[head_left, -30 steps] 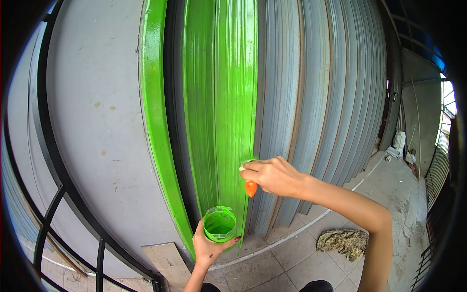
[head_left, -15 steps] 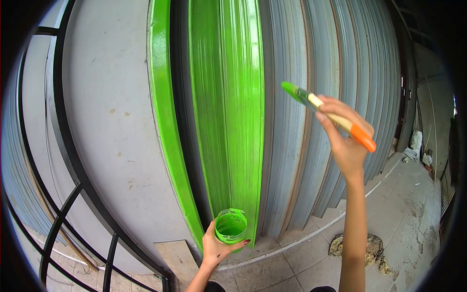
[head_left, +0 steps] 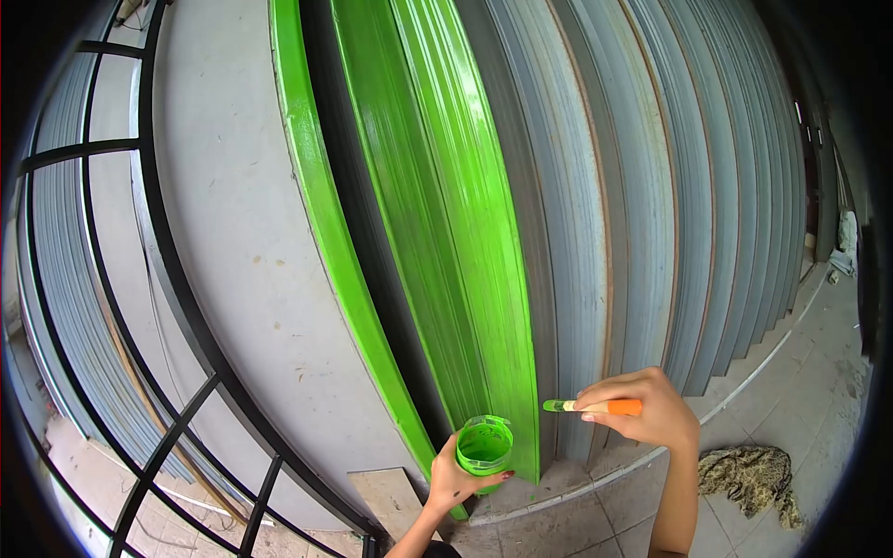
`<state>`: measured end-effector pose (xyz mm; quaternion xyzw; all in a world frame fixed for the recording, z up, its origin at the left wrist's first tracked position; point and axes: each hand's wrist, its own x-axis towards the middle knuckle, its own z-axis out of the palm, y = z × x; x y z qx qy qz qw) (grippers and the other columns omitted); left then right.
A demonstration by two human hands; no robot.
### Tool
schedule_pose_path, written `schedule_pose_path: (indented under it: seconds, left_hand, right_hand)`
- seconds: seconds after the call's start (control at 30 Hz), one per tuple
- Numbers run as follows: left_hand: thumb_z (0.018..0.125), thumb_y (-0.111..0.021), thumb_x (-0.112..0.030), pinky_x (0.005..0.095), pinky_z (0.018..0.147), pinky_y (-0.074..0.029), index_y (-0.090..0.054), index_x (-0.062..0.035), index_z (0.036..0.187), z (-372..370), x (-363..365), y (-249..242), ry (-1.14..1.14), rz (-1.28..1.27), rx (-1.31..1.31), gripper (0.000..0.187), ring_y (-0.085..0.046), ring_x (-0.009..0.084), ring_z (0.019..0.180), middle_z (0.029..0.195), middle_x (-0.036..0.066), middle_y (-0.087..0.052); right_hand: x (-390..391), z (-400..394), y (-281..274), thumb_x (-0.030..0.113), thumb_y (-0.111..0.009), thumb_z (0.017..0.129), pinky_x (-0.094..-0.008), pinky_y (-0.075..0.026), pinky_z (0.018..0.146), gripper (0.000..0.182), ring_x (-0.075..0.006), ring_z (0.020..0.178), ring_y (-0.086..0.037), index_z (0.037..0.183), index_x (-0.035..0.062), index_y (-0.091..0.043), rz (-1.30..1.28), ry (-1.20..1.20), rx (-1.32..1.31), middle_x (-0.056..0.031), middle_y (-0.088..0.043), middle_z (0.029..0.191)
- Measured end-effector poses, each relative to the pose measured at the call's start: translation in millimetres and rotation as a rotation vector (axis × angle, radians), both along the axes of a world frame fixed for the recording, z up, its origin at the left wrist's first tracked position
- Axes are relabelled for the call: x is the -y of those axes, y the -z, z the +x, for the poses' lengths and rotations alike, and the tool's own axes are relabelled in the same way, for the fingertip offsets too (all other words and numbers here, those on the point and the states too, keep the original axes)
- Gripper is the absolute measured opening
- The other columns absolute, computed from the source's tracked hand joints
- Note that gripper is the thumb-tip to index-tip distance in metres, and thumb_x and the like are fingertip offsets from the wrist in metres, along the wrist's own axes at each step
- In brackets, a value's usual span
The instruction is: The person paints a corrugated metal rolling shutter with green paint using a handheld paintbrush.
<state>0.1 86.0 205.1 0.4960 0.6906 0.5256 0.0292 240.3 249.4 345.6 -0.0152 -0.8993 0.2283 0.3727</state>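
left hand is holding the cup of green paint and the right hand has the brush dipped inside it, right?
Not quite: the brush isn't dipped in the cup. The head view shows it outside, apart from the cup and off to its right. The left hand does hold the cup of green paint, and the right hand has the brush.

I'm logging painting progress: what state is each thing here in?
Round green-smeared paint cup: open-topped, some green paint inside, held in the left hand.
Wooden, orange-tipped paintbrush: bristles coated green, held in the right hand, clear of the cup.
Green corrugated metal panel: painted, glossy.
Narrow green edge strip: painted, glossy.
Grey corrugated metal panels: without green paint.
Blotchy tan-and-black cloth: crumpled on the tiled floor.
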Motion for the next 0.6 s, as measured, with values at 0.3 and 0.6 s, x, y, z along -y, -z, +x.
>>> schedule_pose_path:
  seconds: [0.3, 0.6]
  left_hand:
    - [0.056, -0.093, -0.034, 0.0326, 0.091, -0.051, -0.056, 0.0038, 0.119, 9.3, -4.1, -2.9, 0.061, 0.027, 0.014, 0.082, -0.067, 0.0189, 0.1, 0.107, 0.012, -0.069]
    - [0.055, -0.093, -0.038, 0.0335, 0.091, -0.052, -0.056, 0.0039, 0.121, 11.2, -6.1, -1.8, 0.043, 0.039, -0.036, 0.087, -0.068, 0.0218, 0.1, 0.106, 0.013, -0.07]
  right_hand:
    - [-6.7, 23.4, -2.8, 0.013, -0.072, 0.08, -0.0291, -0.054, 0.062, 0.011, -0.0194, 0.072, -0.07, 0.091, 0.0127, -0.074, 0.102, 0.246, -0.062, -0.0028, -0.074, 0.087]
    - [-8.7, 8.9, -7.0, -0.001, -0.074, 0.075, -0.0275, -0.057, 0.068, 0.018, -0.0231, 0.08, -0.072, 0.09, 0.0076, -0.074, 0.345, 0.462, -0.766, -0.0105, -0.073, 0.092]
